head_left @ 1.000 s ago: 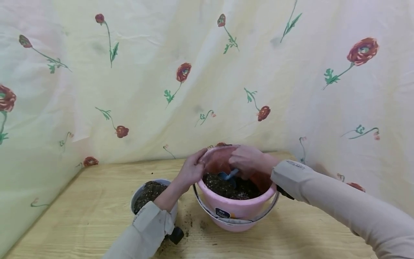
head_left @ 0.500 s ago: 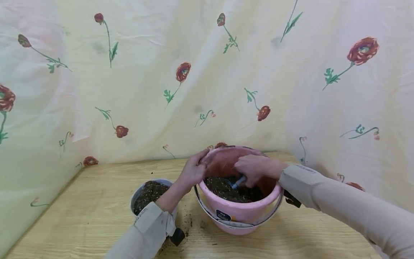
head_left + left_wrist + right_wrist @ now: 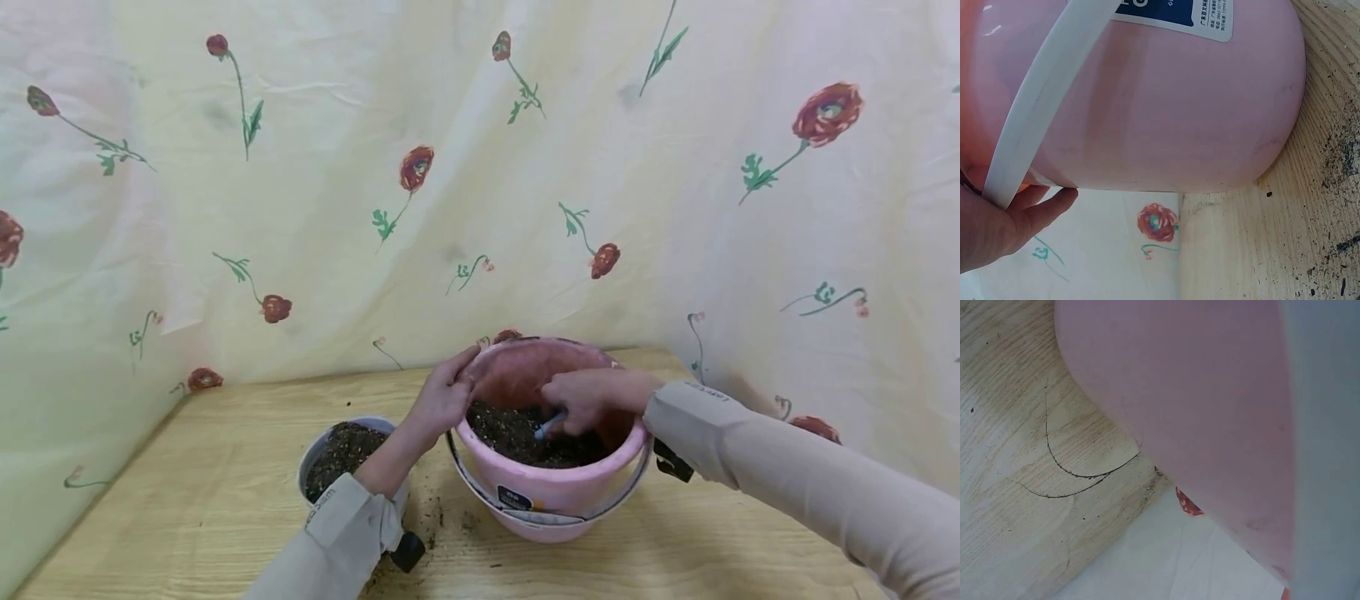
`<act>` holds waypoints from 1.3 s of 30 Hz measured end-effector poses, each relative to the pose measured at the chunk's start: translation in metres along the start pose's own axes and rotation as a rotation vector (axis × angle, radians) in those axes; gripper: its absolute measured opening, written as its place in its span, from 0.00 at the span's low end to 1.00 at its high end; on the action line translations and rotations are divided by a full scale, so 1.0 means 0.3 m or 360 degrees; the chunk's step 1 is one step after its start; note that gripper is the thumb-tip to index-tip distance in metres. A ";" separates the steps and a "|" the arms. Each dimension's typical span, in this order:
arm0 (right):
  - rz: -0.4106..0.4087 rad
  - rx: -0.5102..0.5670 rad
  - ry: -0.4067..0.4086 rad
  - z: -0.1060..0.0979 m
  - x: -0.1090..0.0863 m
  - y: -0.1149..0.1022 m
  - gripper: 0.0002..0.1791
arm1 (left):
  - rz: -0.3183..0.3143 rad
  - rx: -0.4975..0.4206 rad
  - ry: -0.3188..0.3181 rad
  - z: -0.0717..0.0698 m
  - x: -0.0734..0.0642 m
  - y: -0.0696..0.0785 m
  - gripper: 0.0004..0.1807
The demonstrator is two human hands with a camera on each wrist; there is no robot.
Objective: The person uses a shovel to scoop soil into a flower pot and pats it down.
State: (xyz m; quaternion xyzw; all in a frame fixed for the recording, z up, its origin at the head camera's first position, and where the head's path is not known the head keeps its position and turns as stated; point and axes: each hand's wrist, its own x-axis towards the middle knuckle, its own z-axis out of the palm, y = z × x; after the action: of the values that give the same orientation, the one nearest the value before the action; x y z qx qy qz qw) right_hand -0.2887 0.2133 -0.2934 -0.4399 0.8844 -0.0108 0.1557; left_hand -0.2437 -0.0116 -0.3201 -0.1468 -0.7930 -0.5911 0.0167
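A pink bucket [image 3: 551, 477] holds dark potting soil [image 3: 502, 425], its mouth facing me. My left hand [image 3: 441, 404] grips the left part of its rim; in the left wrist view its fingers [image 3: 1054, 206] bend around the bucket's edge beside the white carrying handle [image 3: 1047, 94]. Inside the bucket, my right hand [image 3: 581, 402] holds a small blue trowel [image 3: 550, 426] by its handle. Soil hides the blade. The right wrist view has only the bucket's outer wall [image 3: 1179, 394] and a pale strip, with the hand out of sight.
Left of the bucket stands a pale grey pot [image 3: 303, 475] heaped with soil, partly behind my left forearm. Crumbs of soil [image 3: 435, 521] are scattered on the wooden table [image 3: 187, 500] between them. A flowered cloth [image 3: 337, 208] hangs behind the table and along its sides.
The trowel's blue blade, visible on the soil a second ago, has sunk into it as my right hand moved lower. The bucket has shifted slightly; my left hand keeps its rim grip.
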 end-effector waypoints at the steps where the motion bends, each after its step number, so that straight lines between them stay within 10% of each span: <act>1: 0.0003 0.0008 -0.0011 0.002 -0.002 0.000 0.13 | 0.0000 -0.0002 0.0000 0.001 0.001 -0.002 0.28; 25: 0.0063 -0.0560 0.0270 -0.052 -0.083 -0.061 0.21 | 0.0250 0.0069 -0.0052 0.001 0.008 -0.012 0.24; 39: 0.0075 -0.0446 0.0251 -0.091 -0.136 -0.082 0.16 | 0.0300 0.0006 -0.0063 -0.013 0.003 -0.026 0.23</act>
State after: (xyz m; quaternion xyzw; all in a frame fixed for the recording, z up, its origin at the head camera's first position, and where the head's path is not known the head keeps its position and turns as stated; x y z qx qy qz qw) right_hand -0.2545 0.2268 -0.2527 -0.4344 0.8967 0.0818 0.0232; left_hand -0.2473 -0.0172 -0.3261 -0.2324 -0.7770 -0.5823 0.0568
